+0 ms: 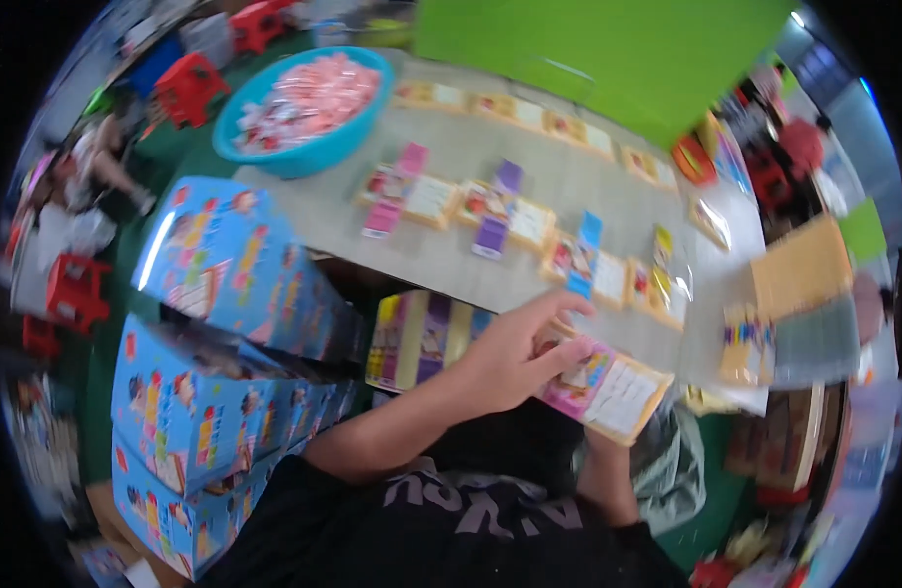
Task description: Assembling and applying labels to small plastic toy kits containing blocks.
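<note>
My left hand [515, 355] grips the near end of a flat pink, white and yellow card pack [613, 387] at the table's front edge, thumb on top and forefinger stretched toward the table. My right forearm [608, 480] rises under the same pack, which hides the hand itself. Just beyond, similar card packs [515, 218] lie in rows on the grey table [451, 260], some with purple, pink or blue strips laid across them.
A blue basin [299, 157] of pink packets stands at the table's far left. Stacked blue printed cartons [211, 392] rise at my left, with an open box of coloured packs [417, 338] beside them. A green board [608, 49] lies behind, and red stools [74, 289] stand on the floor.
</note>
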### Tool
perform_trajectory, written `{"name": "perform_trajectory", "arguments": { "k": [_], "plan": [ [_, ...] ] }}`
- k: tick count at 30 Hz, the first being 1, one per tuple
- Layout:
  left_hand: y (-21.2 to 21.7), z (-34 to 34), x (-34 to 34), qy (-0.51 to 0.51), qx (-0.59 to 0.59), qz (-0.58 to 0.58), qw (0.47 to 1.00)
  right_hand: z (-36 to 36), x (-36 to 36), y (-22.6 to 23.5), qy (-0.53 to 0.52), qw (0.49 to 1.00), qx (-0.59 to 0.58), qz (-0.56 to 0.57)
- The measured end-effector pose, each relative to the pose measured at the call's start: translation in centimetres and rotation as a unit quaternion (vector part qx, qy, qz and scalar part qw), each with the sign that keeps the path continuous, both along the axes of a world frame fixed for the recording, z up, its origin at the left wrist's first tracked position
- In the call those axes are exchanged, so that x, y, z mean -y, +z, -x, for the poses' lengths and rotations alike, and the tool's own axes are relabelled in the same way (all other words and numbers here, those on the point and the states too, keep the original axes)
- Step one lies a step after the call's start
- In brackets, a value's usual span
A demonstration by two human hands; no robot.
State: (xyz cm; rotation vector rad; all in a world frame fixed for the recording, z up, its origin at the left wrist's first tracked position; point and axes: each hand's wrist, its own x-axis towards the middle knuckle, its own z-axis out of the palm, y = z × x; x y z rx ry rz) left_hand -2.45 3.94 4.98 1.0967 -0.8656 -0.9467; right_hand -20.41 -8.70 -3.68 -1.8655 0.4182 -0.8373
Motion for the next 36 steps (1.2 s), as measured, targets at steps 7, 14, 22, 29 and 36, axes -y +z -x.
{"name": "perform_trajectory", "arguments": {
  "k": [7,14,22,29,36],
  "plan": [
    [-1.4,1.1,1.2,-0.017,0.044,-0.065,0.997,-0.5,0.8,5.2,-0.141,0.984,-0.013,-0.106],
    [-2.2,1.3,6.1,-0.005,0.081,-0.081,0.993,6.3,4.2,8.4,-0.031,0.993,0.008,0.116],
    [0.0,3.9,14.7,-0.110,0.094,-0.077,0.986,8.7,8.1,10.3,-0.109,0.912,-0.211,0.334],
    [-1.5,-1.0,23.5,-0.054,0.636,-0.003,0.770,14.3,14.4,9.0,-0.207,0.899,-0.255,0.291],
    [-3.1,-2.7,24.9,-0.170,0.692,-0.008,0.701,15.5,18.6,10.5,-0.169,0.877,-0.342,0.294]
  ]
}}
